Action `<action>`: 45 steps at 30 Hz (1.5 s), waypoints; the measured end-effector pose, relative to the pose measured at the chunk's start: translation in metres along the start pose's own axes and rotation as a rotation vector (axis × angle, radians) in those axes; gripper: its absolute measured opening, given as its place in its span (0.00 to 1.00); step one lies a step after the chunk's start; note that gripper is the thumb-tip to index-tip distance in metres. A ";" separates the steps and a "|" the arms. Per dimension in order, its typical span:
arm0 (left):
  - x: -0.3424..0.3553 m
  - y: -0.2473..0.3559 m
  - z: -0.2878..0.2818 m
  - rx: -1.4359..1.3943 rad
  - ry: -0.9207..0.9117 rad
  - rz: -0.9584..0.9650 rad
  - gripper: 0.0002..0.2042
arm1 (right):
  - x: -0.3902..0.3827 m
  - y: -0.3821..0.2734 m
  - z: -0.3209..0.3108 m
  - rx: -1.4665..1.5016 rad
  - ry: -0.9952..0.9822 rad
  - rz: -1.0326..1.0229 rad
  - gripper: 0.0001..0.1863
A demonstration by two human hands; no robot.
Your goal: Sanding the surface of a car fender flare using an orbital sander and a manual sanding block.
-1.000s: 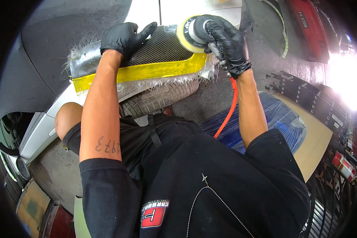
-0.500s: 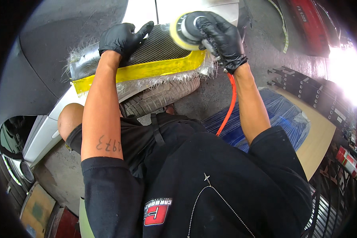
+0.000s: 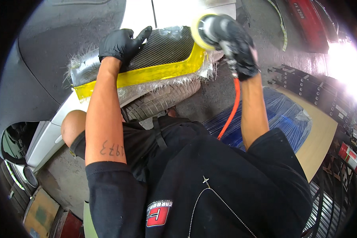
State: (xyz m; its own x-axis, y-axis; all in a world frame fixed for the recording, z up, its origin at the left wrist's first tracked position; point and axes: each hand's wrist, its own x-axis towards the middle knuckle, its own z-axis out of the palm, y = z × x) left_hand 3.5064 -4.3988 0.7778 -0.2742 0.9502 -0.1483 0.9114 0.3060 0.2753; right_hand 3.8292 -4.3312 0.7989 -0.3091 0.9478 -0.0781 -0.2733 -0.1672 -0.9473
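Note:
A carbon-fibre panel [image 3: 162, 49] with a glossy black weave lies in front of me. A yellow strip [image 3: 154, 70] runs along its near edge and bends up at the right end, and frayed whitish fibres stick out around the rim. My left hand [image 3: 121, 45], in a black glove, holds the panel's upper left part, its thumb stretched to the right and its other fingers curled. My gloved right hand [image 3: 240, 49] is wrapped round a pneumatic sander [image 3: 216, 29]. The sander's round yellow-edged pad [image 3: 198, 33] is tilted at the panel's right end; I cannot tell whether it touches.
An orange-red air hose [image 3: 235, 109] runs down from the sander. Beneath the panel is a tyre [image 3: 162, 101]. A plastic-wrapped blue thing [image 3: 273, 115] lies on a tan board [image 3: 319, 137] at the right. A white car body part [image 3: 141, 16] is behind the panel, a dark grey one [image 3: 31, 71] at the left.
My right hand and the sander have moved right and slightly down, baring more of the panel's right end. My left hand keeps its hold on the panel.

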 end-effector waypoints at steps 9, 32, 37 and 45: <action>0.000 -0.008 0.005 -0.009 -0.046 -0.063 0.41 | -0.106 0.015 -0.185 0.431 0.194 0.154 0.32; -0.044 0.009 0.029 0.170 0.441 0.374 0.25 | -0.252 0.236 -0.221 0.689 0.093 0.527 0.23; -0.050 0.004 0.024 0.201 0.414 0.347 0.28 | -0.253 0.235 -0.224 0.894 -0.098 0.380 0.23; -0.001 -0.052 0.045 -0.025 0.086 0.065 0.31 | -0.276 0.190 -0.193 0.979 -0.160 0.358 0.21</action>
State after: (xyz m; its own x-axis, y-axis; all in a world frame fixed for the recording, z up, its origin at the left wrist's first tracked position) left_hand 3.4731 -4.4189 0.7209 -0.2414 0.9692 -0.0478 0.9205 0.2444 0.3050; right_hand 4.0387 -4.5722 0.5807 -0.6140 0.7650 -0.1945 -0.7366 -0.6438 -0.2070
